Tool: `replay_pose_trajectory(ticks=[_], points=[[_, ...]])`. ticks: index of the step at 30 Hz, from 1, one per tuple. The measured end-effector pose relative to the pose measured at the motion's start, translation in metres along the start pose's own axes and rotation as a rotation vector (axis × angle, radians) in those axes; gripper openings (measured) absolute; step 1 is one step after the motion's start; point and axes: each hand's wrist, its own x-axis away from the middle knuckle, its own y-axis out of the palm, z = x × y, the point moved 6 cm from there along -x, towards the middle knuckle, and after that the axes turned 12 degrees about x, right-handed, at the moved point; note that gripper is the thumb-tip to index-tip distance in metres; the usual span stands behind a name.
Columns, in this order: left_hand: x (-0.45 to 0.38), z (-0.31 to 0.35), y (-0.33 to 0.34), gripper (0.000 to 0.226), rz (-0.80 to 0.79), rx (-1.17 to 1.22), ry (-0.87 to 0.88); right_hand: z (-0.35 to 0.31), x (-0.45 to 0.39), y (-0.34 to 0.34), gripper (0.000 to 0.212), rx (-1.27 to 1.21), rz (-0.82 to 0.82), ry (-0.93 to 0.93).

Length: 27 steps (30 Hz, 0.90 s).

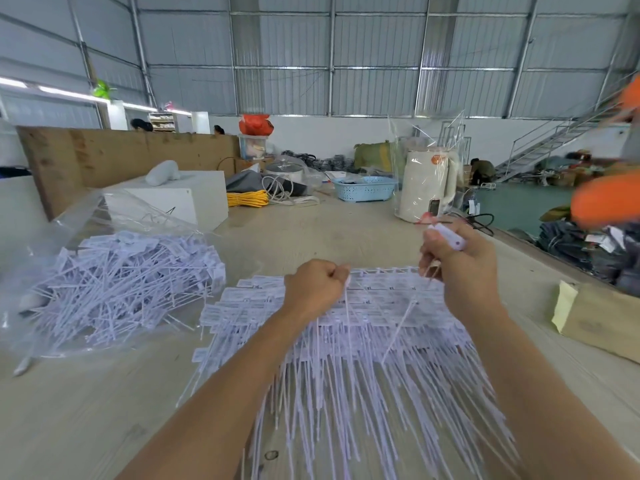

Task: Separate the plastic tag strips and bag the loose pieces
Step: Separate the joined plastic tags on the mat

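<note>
Both forearms bare, no sleeves, rings or gloves visible.

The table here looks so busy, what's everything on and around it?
tag strips: one stack, white, front centre of table
loose tags: a pile, white, in clear bag at left
clear bag: one, left
white box: one, behind the bag
yellow cord: one coil, far centre
blue basket: one, far centre
cream appliance: one, plastic-wrapped, far right
table: one, pale wood
left hand: fist on the strips
right hand: pinching a tag, holding a white tool
</note>
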Motion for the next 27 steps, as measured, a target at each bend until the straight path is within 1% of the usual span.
replay_pose_trajectory(ticks=[2,3,4,6,7,8,9,11,12,13,14,15,19,22,25,27], points=[[0.0,0.005,0.006,0.061,-0.027,0.021,0.05,0.016,-0.007,-0.017,0.019,-0.252,0.077,0.204],[0.002,0.007,0.009,0.06,-0.057,-0.01,0.067,0.021,-0.008,-0.02,0.018,-0.37,0.103,0.278],[0.005,0.009,0.012,0.058,-0.078,-0.08,0.093,0.023,-0.01,-0.02,0.018,-0.43,0.105,0.309],[0.013,0.019,0.011,0.048,-0.064,-0.279,0.181,0.02,-0.01,-0.011,0.019,-0.369,0.029,0.266],[0.016,0.028,0.008,0.041,-0.026,-0.313,0.203,0.018,-0.009,-0.003,0.018,-0.3,-0.015,0.216],[0.017,0.037,0.007,0.039,-0.032,-0.274,0.198,0.017,-0.006,0.004,0.015,-0.238,-0.04,0.169],[0.017,0.045,0.009,0.04,-0.086,-0.111,0.147,0.016,-0.004,0.008,0.012,-0.196,-0.041,0.133],[0.027,0.066,0.026,0.045,-0.31,0.346,-0.021,0.015,-0.002,0.008,0.011,-0.166,0.01,0.095],[0.035,0.076,0.035,0.048,-0.401,0.439,-0.077,0.015,-0.002,0.005,0.012,-0.161,0.039,0.085],[0.041,0.083,0.042,0.049,-0.456,0.414,-0.076,0.016,-0.003,0.002,0.013,-0.159,0.055,0.075],[0.044,0.087,0.047,0.047,-0.466,0.358,-0.056,0.018,-0.004,-0.001,0.014,-0.167,0.061,0.068],[0.044,0.088,0.048,0.043,-0.432,0.309,-0.031,0.02,-0.005,-0.002,0.016,-0.185,0.057,0.068],[0.032,0.083,0.024,0.031,-0.251,0.217,0.056,0.025,-0.006,0.01,0.021,-0.192,0.004,0.089],[0.025,0.073,0.007,0.021,-0.263,0.142,0.072,0.027,0.001,0.029,0.017,-0.176,-0.083,0.077],[0.024,0.062,-0.012,0.021,-0.274,0.017,0.085,0.029,0.012,0.049,0.01,-0.156,-0.163,0.073],[0.029,0.053,-0.025,0.022,-0.277,-0.037,0.112,0.028,0.021,0.063,0.014,-0.151,-0.228,0.076]])
